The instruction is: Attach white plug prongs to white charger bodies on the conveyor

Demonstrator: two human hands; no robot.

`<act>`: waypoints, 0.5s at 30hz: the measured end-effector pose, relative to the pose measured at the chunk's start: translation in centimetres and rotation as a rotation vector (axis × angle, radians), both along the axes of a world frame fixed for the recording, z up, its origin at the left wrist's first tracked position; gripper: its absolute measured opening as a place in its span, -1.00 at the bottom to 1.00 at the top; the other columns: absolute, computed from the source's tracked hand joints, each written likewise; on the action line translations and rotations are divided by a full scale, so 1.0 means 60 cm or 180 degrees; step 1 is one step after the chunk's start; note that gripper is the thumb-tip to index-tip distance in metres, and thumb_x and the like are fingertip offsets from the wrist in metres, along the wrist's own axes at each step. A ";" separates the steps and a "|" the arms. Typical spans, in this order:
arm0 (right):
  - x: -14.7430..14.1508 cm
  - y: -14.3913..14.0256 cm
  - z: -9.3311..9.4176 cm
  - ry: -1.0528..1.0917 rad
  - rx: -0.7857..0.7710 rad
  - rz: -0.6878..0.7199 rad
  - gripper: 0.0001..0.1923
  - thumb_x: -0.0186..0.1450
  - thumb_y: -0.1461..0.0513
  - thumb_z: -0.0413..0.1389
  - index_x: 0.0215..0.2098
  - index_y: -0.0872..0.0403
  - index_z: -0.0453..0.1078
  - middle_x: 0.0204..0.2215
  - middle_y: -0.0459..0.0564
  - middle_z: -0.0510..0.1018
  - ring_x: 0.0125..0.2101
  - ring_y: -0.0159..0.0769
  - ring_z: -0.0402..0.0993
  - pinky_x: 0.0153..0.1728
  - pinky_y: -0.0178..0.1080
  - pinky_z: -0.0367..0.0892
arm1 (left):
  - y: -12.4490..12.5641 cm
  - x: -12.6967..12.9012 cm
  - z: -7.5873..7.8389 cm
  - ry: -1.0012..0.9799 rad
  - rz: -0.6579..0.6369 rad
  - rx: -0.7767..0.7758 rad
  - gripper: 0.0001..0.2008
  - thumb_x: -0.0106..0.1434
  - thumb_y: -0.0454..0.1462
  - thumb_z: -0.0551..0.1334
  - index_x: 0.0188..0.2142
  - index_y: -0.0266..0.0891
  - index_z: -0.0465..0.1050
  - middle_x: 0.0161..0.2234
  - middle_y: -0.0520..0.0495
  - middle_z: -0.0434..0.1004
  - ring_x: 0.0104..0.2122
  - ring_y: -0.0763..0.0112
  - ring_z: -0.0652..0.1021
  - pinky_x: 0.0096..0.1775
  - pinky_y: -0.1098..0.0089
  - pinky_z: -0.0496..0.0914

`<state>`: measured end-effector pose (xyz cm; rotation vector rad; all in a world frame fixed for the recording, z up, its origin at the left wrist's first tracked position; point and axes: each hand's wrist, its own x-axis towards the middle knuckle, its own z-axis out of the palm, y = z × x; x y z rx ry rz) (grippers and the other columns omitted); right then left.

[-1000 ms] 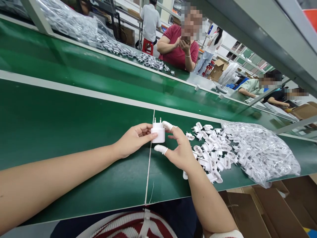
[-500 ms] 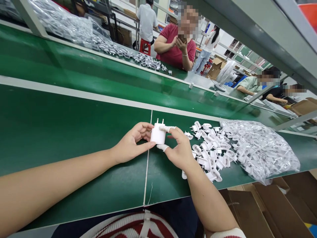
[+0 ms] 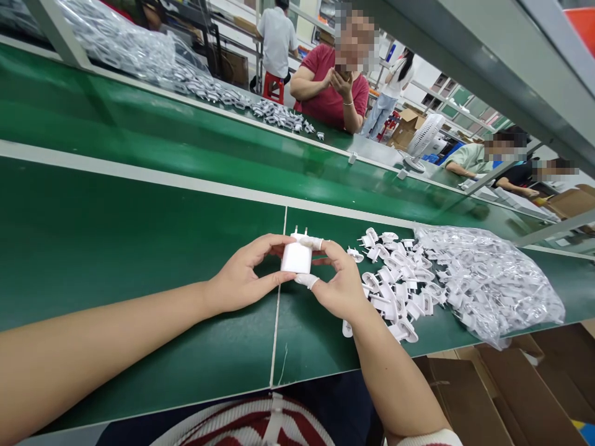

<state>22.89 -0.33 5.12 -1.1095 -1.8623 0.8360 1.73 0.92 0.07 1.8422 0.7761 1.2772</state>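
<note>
I have the left hand (image 3: 246, 275) and right hand (image 3: 340, 280) both gripping a white charger (image 3: 295, 259), its prongs (image 3: 305, 231) pointing far, left of scattered plugs (image 3: 385, 303).

White finger cots (image 3: 310, 243) and a white two-pin plug adapter (image 3: 296, 257) stand out against a dark green worktop (image 3: 139, 248). The knit top (image 3: 227, 427) is patterned red and white; a co-worker's shirt (image 3: 317, 65) is crimson, a stool (image 3: 274, 87) bright red.

The plug (image 3: 295, 257) looks smooth plastic, its prongs (image 3: 296, 230) metal. The bag (image 3: 506, 282) is glossy, crinkled plastic film.
</note>
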 end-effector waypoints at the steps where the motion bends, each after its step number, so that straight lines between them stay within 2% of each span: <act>1: 0.001 -0.001 0.000 0.0008 -0.0019 0.0010 -0.45 0.16 0.30 0.34 0.12 -0.06 0.46 0.03 0.01 0.58 -0.05 -0.19 0.55 -0.04 -0.10 0.53 | 0.000 0.000 0.001 -0.0016 -0.0013 -0.0003 -0.52 0.32 -0.20 0.40 0.18 -0.14 0.38 0.04 -0.16 0.53 -0.01 0.18 0.57 0.10 0.16 0.49; 6: 0.002 -0.002 0.006 0.0048 -0.0118 0.0009 -0.45 0.11 0.26 0.38 0.08 -0.05 0.49 -0.05 -0.01 0.62 -0.29 -0.30 0.53 -0.16 -0.14 0.52 | -0.004 0.001 0.011 -0.0174 -0.0174 -0.0278 -0.54 0.30 -0.18 0.42 0.15 -0.16 0.41 0.03 -0.18 0.57 -0.02 0.20 0.59 0.09 0.19 0.51; 12: -0.007 0.003 0.011 0.0364 -0.0775 -0.0177 -0.43 0.07 0.08 0.44 0.03 0.01 0.55 -0.15 -0.01 0.66 -0.31 -0.29 0.54 -0.14 -0.13 0.52 | 0.003 0.003 0.011 -0.0444 -0.0178 -0.0829 -0.58 0.29 -0.05 0.40 0.03 -0.20 0.45 -0.07 -0.19 0.63 -0.08 0.18 0.63 0.00 0.21 0.55; 15: -0.010 0.006 0.011 0.0396 -0.0973 -0.0273 -0.39 0.04 0.02 0.46 0.02 0.03 0.56 -0.19 -0.01 0.65 -0.31 -0.30 0.52 -0.14 -0.14 0.51 | 0.006 0.003 0.008 -0.0637 -0.0314 -0.0928 -0.61 0.34 -0.04 0.35 0.03 -0.21 0.47 -0.07 -0.20 0.64 -0.09 0.20 0.63 -0.02 0.25 0.55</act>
